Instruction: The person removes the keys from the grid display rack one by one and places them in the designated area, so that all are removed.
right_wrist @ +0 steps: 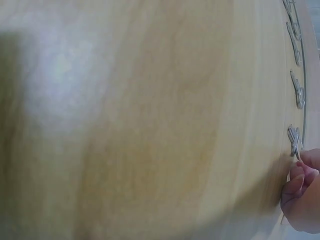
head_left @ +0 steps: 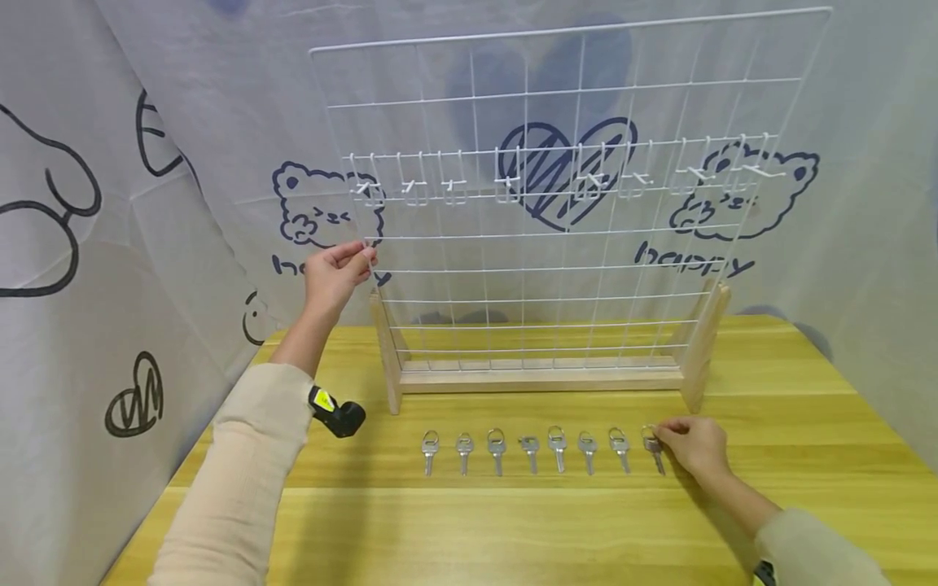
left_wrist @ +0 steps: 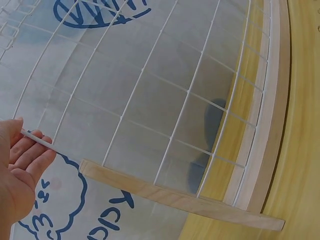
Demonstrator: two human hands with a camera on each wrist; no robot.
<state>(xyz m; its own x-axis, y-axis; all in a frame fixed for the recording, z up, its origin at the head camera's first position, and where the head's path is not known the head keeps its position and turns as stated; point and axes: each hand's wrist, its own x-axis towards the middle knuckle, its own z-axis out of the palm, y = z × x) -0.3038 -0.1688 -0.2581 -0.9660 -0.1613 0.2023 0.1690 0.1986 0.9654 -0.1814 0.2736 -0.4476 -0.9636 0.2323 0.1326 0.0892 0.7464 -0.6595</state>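
Observation:
A white wire grid panel [head_left: 580,91] stands upright in a wooden stand [head_left: 542,379] on a yellow wooden table [head_left: 513,529]. Small white hooks [head_left: 506,184] hang along one of its upper wires. My left hand [head_left: 339,268] pinches the panel's left edge wire [left_wrist: 38,140] between thumb and fingers [left_wrist: 31,150]. Several silver keys [head_left: 529,449] with rings lie in a row in front of the stand. My right hand [head_left: 692,443] pinches the rightmost key [head_left: 655,452], which lies on the table. The right wrist view, blurred, shows that key [right_wrist: 294,140] at my fingertips [right_wrist: 300,187].
A printed cloth backdrop [head_left: 146,203] hangs behind and on both sides of the table. The stand's wooden feet [left_wrist: 175,193] reach forward toward the keys. A black wrist camera [head_left: 339,415] sits on my left sleeve. Bare tabletop lies in front of the key row.

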